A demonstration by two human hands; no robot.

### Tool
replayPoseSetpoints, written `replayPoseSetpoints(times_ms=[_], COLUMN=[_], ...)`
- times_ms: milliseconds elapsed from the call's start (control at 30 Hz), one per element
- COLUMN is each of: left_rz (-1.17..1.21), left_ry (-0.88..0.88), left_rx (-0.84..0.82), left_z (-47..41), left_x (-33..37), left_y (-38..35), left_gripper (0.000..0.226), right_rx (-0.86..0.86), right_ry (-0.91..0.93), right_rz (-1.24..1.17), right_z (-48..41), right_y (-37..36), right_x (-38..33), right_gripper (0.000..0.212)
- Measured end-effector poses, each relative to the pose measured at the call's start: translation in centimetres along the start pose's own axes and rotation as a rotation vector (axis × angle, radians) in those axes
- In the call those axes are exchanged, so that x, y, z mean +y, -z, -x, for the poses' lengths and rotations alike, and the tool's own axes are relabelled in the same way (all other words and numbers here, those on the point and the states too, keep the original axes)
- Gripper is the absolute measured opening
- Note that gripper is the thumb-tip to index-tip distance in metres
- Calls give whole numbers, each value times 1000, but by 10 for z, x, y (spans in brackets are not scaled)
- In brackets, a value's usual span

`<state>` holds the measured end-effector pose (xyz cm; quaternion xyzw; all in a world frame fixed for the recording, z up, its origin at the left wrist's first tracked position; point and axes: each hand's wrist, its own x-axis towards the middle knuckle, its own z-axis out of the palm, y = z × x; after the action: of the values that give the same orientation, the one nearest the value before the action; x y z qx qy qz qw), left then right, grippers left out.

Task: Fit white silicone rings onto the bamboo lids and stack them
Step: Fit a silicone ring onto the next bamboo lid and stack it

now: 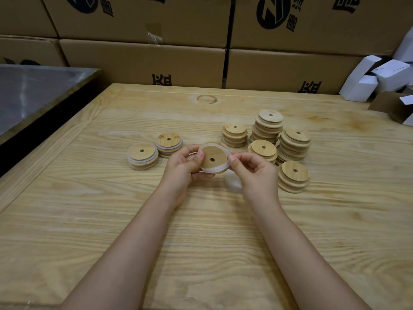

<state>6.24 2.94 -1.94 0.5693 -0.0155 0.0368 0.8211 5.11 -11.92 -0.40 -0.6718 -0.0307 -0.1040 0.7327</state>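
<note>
Two hands (185, 168), seven lid stacks (292, 144), four white boxes (366, 81)

Warehouse packing station, stacked printed cardboard cartons (143, 61), folded white boxes (377, 79), wooden worktable (89, 198)

Two bare forearms showing no sleeves, left hand (185, 168) and right hand (257, 173) wearing no gloves, rings or watch, short trimmed fingernails

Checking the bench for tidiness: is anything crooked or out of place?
Mostly tidy. The tallest stack of lids at the back right leans, its lids shifted sideways. A loose white ring lies on the table beneath the right hand.
</note>
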Motion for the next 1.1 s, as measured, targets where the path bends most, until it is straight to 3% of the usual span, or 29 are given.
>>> replayPoseSetpoints(times_ms=[300,567,733,900,1100], left_rz=[-111,-177,-113,-39,-27], left_ry=[-8,-58,-72,-103,-80], left_rx=[-122,-108,-72,3,-94], left_z=[4,5,4,1,4], left_x=[3,0,0,4,2], left_y=[4,1,1,8,7], left_gripper=[30,14,19,22,20], right_rx=[18,14,51,62,55], right_ry=[45,145,295,306,423], right_rz=[58,243,420,427,526], right_z=[1,7,11,9,15], right_y=[4,1,-1,3,-5], right_x=[1,3,4,5,8], right_gripper=[11,14,10,10,19])
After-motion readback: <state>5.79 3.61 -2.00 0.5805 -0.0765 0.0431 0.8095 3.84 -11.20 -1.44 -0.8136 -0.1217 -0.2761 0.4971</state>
